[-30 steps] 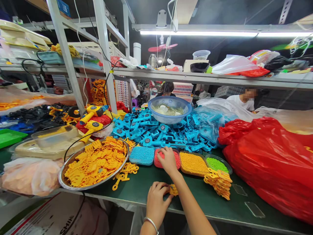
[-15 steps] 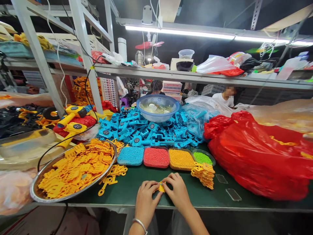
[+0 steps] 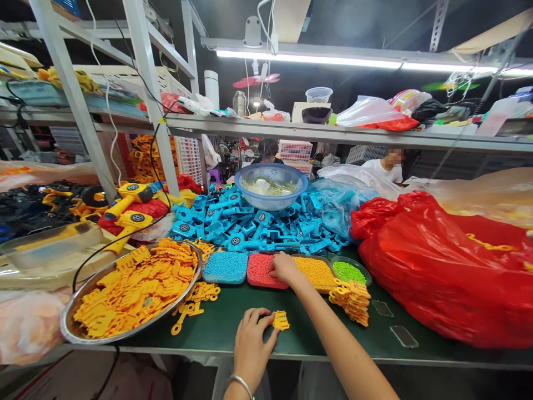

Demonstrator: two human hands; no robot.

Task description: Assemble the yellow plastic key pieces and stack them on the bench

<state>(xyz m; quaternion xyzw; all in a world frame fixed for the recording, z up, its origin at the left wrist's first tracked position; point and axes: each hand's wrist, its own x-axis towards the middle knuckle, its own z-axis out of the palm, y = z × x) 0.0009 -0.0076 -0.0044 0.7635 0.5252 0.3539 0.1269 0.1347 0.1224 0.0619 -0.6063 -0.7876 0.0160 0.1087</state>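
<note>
The piece (image 3: 281,320), small and yellow, lies on the table (image 3: 216,333) at the tips of the left hand (image 3: 251,340), whose thumb and forefinger hold it by its left edge. A bracelet (image 3: 241,384) circles that wrist. The right hand (image 3: 286,268) reaches beyond the piece, fingers bent close together at the red beads (image 3: 261,270); whether they pinch any, I cannot tell. Left of the right hand are the blue beads (image 3: 225,267); to its right, the yellow beads (image 3: 318,272), then the green beads (image 3: 348,271). A stack (image 3: 352,303) of yellow parts stands right of both hands, with two clear plates (image 3: 403,336) just past it. Left of the left hand, a pan (image 3: 69,328) is heaped with yellow parts, more lying beside its rim. Beyond the hands, a bowl (image 3: 271,197) rests on the blue parts (image 3: 250,222). Far right is a red bag (image 3: 437,272).
</note>
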